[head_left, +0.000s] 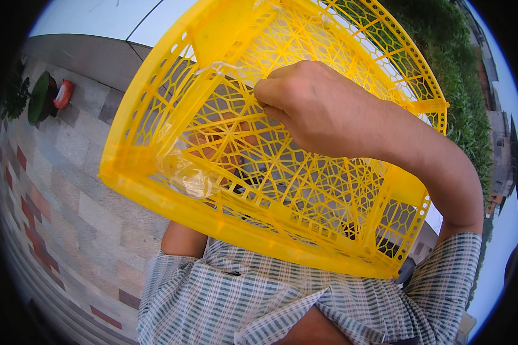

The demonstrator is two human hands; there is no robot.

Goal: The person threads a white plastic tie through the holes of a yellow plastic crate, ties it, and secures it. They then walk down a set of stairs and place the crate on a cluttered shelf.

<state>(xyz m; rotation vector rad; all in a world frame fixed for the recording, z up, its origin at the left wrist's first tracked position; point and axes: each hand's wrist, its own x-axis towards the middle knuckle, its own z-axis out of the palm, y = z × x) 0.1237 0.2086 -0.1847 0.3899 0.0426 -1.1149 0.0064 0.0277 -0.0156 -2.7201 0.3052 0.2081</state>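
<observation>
A yellow plastic crate (253, 236) with latticed walls and floor is tilted in front of my body, its inside facing me. Through its lattice my left hand (227, 144) shows on the far side, holding the crate from underneath; the bars partly hide its fingers. Inside the crate, my right hand (311, 106) is closed in a pinch. A thin white string (227, 66), caught on the crate's lattice, runs to its fingertips. Crumpled clear plastic film (193, 175) clings to the crate's near left corner.
Stone paving (92, 201) with scattered red tiles spreads out at the left. A pale ledge (92, 52) runs behind the crate. Farther left stand a green round object (42, 99) and an orange-red item (64, 94). Green plants (463, 109) grow at the right.
</observation>
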